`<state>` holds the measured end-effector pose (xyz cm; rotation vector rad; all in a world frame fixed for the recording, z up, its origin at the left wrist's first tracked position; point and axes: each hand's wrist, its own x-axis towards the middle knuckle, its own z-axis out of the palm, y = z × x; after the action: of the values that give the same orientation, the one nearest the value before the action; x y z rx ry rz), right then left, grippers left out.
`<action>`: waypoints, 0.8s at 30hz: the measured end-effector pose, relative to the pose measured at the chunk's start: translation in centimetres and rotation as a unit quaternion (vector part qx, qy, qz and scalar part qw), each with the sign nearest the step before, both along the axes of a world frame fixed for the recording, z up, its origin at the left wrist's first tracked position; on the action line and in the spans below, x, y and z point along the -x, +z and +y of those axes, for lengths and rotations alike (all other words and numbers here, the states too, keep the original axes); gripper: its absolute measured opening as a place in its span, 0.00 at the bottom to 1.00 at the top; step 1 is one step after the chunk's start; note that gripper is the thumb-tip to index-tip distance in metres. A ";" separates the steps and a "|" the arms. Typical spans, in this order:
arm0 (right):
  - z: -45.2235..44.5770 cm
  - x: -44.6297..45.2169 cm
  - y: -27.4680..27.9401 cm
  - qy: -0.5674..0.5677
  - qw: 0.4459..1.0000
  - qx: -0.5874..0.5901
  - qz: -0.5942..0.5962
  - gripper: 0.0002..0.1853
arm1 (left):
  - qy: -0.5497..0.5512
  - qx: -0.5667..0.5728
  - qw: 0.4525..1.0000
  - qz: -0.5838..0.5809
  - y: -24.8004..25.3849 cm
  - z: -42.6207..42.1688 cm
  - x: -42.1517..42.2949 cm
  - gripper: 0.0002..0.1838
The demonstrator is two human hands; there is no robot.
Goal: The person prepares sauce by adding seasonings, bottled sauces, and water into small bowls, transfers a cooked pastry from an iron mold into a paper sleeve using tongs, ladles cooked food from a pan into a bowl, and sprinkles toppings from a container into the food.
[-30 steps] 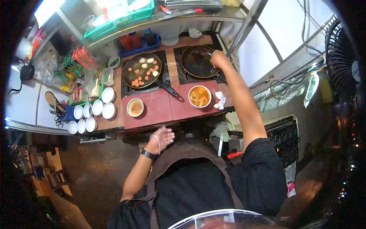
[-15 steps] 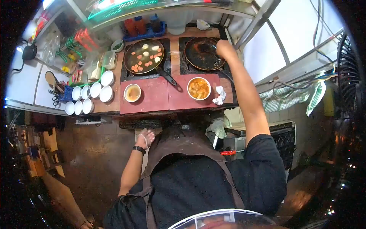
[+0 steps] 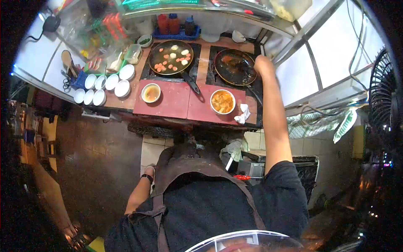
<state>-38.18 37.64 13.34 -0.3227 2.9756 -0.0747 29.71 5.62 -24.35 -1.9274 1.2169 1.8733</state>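
My right hand (image 3: 263, 66) is at the right rim of a dark frying pan (image 3: 235, 77) on the right burner. Its fingers look curled in; what they hold, if anything, is hidden. Reddish-brown residue marks the pan's inside. My left hand (image 3: 150, 171) hangs low beside the brown apron (image 3: 193, 166), a dark band at its wrist, fingers mostly out of sight. On the left burner, another frying pan (image 3: 161, 47) holds orange slices and pale pieces in liquid. Between the pans and me stand a bowl of orange-red stew (image 3: 222, 101) and a bowl of cloudy broth (image 3: 151, 93).
Both bowls rest on red boards (image 3: 168, 110). A crumpled white tissue (image 3: 242, 114) lies at right. Several white bowls (image 3: 122, 88) cluster at left, near a blue utensil basket (image 3: 79, 80). Sauce bottles (image 3: 173, 24) stand in a blue tray behind. A shelf (image 3: 201, 9) overhangs the counter.
The view has shifted, so the counter sits further right. My right hand has come down from the right pan's upper right rim to its right side. My left hand has dropped lower, its spread fingers now hidden.
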 end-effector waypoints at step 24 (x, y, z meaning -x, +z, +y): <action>-3.8 -3.1 -2.6 0.083 0.996 0.003 0.044 0.18 | -0.515 0.378 0.759 0.126 0.8 2.7 -11.3 0.22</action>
<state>-35.10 33.81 10.74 -0.5882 3.0213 -0.0524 40.98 8.31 -23.58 -0.7037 2.6522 1.0557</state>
